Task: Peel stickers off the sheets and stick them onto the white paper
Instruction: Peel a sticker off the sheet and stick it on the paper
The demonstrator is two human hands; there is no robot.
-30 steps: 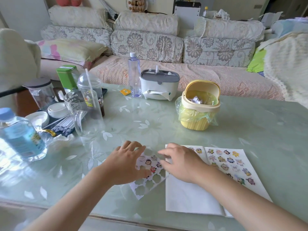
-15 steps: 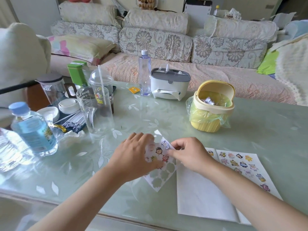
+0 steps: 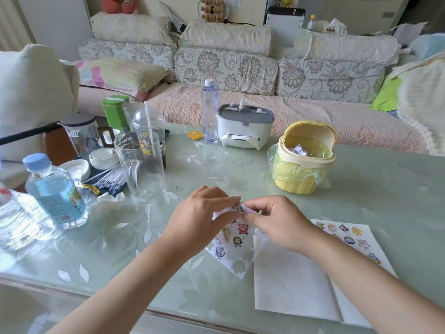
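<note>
Both grips are clamped on the same spot. The left hand [image 3: 199,220] and the right hand [image 3: 277,222] each pinch the top corner of the half-used white sticker sheet [image 3: 234,239] of little cartoon animals. Their fingertips pretty much touch, and the corner is folded over between them. Can't tell if a sticker is actually lifting, it's too small and the fingers hide the upper part of the sheet. Both forearms come in from the near edge. The sheet hangs tilted from the pinch, low corner pointing at the near edge, just beside the left edge of the plain white paper [image 3: 289,280]. That paper lies flat on the pale green glass counter [image 3: 373,189].

Half a second ago only the right hand had the corner and the left one lay on the sheet. Now the left has come up to join it, and the corner sits higher.

A second sheet [image 3: 349,237] full of stickers lies along the paper's right side. Farther back are a yellow mini bin with a green liner [image 3: 303,179], a white-and-grey tissue box [image 3: 245,131] and a tall clear plastic bottle [image 3: 210,112]. Off to the left are a clear glass jug [image 3: 142,169] and a blue-capped water bottle [image 3: 55,196].
</note>
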